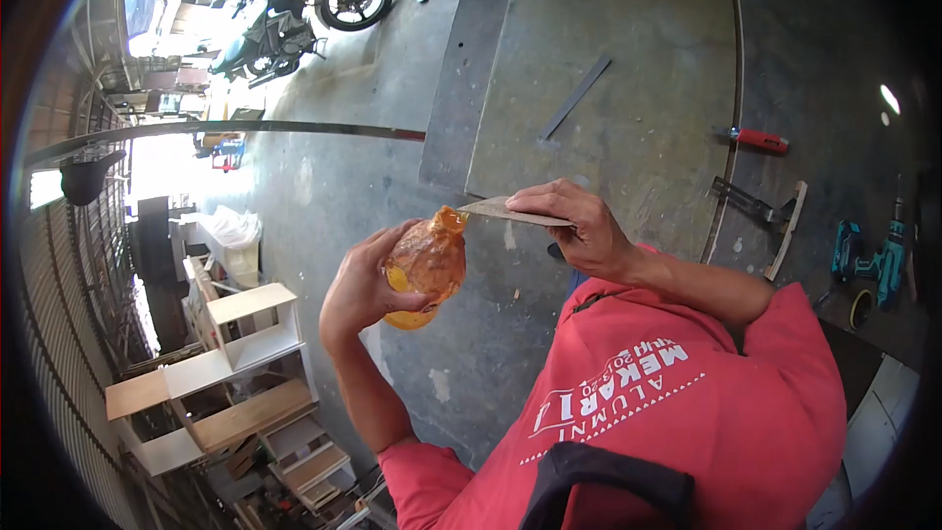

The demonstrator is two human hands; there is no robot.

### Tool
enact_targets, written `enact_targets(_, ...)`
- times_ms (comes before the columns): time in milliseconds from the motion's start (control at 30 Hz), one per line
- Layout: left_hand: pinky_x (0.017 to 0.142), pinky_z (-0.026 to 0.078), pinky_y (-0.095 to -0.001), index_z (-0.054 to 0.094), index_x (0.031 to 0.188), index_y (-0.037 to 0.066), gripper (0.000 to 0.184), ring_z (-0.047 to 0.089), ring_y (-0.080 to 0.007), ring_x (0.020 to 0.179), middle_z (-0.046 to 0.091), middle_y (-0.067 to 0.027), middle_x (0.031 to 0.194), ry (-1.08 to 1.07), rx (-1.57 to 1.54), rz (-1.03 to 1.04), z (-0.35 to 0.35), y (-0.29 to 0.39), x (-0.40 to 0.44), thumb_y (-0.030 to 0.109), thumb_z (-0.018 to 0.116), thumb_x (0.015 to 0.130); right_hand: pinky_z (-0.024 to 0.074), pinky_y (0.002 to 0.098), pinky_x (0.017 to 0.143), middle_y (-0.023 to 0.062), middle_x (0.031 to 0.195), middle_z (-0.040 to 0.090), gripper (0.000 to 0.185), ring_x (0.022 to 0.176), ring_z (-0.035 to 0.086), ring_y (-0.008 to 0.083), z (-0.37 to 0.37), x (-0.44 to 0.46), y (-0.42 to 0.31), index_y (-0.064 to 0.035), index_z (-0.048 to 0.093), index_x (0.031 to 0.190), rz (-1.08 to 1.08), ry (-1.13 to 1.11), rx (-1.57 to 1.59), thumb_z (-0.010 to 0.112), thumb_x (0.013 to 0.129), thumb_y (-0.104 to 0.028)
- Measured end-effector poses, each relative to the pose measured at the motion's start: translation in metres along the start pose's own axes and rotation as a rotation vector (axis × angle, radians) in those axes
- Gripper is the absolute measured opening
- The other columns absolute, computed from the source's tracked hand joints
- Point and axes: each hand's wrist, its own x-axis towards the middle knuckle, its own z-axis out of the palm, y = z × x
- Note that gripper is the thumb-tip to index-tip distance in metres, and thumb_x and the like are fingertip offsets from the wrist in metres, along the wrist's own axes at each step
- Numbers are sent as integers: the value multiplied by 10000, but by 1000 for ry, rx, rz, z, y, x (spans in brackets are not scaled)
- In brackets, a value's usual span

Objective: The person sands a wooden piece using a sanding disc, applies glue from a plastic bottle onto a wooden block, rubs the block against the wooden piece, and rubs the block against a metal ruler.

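My left hand (365, 283) is wrapped round the body of a squat, translucent orange-yellow bottle (432, 260), its surface blotchy and crusted-looking. The bottle tilts slightly, with its narrow neck pointing up and toward the right hand. Between the fingers and thumb of my right hand (574, 226) is a thin, flat, grey-brown piece of board (510, 211). One pointed end of that piece meets the bottle's mouth; whether it goes inside I cannot tell. Both things are held in the air above the floor, in front of my red shirt.
A dark flat strip (576, 98) lies on the large panel (608, 20). To the right are a red-handled tool (760, 140), a clamp-like metal tool (751, 201) and teal power drills (888, 260). White and wooden shelving (245, 344) stands lower left; a motorcycle (280, 29) is parked at the far side.
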Motion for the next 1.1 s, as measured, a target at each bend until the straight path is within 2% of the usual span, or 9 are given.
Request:
enact_targets(333, 1019, 518, -352, 616, 1394, 27, 889, 667, -197, 1140, 703, -106, 1245, 76, -439, 124, 58, -55, 42, 137, 964, 584, 482, 387, 901, 21, 1129, 750, 426, 1052, 684, 255, -37, 31, -1, -141, 761, 1147, -210, -117, -462, 651, 782, 51)
enact_targets(400, 1060, 510, -357, 575, 1455, 48, 952, 612, -161, 1236, 660, -55, 1342, 60, -603, 94, 77, -56, 53, 57, 971, 590, 476, 384, 901, 17, 1121, 752, 405, 1048, 685, 253, -55, 34, 4, -145, 766, 1134, -212, -137, -524, 645, 795, 42)
enact_targets(567, 1112, 489, -371, 477, 1530, 46, 1023, 579, -180, 1312, 616, -56, 1404, 163, -856, 180, 153, -61, 101, -14, 943, 621, 467, 381, 893, 23, 1112, 751, 425, 1039, 685, 268, -108, 37, 13, -136, 764, 1129, -67, -49, -742, 613, 785, 63)
enact_targets(633, 1125, 483, -373, 435, 1550, 48, 1043, 572, -189, 1319, 590, -70, 1434, 305, -1050, 245, 184, -47, 124, -22, 941, 641, 473, 367, 932, 16, 1112, 750, 421, 1058, 682, 230, -129, 36, 20, -138, 752, 1164, -41, -13, -770, 591, 850, 91)
enact_targets(700, 1131, 478, -375, 397, 1562, 50, 1055, 564, -198, 1330, 564, -76, 1461, 306, -1100, 282, 211, -28, 153, -11, 943, 661, 474, 354, 985, 26, 1130, 743, 299, 1097, 662, 182, -144, 38, 18, -88, 732, 1179, 304, 377, -333, 608, 943, 47)
enact_targets(733, 1133, 475, -376, 392, 1560, 51, 1053, 559, -198, 1333, 559, -75, 1461, 325, -1111, 303, 222, -17, 168, -7, 944, 665, 474, 354, 985, 26, 1130, 743, 299, 1097, 662, 182, -155, 39, 18, -88, 732, 1179, 303, 382, -342, 608, 943, 47)
enact_targets(800, 1134, 472, -376, 387, 1558, 51, 1051, 555, -198, 1336, 554, -74, 1461, 337, -1128, 330, 245, 2, 194, -4, 945, 669, 461, 340, 1029, 41, 1177, 718, 236, 1145, 631, 152, -179, 41, 14, -39, 695, 1215, 433, 764, 161, 664, 981, -46)
enact_targets(900, 1172, 436, -395, 362, 1550, 41, 1058, 520, -230, 1374, 521, -95, 1473, 299, -1133, 371, 271, 19, 232, 16, 948, 670, 439, 369, 1077, 56, 1304, 662, 457, 1222, 602, 197, -205, 39, 9, -43, 593, 1358, 398, 853, 320, 737, 926, -78)
enact_targets(1100, 1173, 406, -397, 375, 1527, 34, 978, 501, -238, 1395, 526, -116, 1467, 325, -729, 363, 271, 21, 237, 91, 909, 710, 422, 377, 1100, 37, 1320, 659, 453, 1254, 589, 178, -214, 28, -5, -70, 602, 1358, 462, 787, 427, 733, 924, -75)
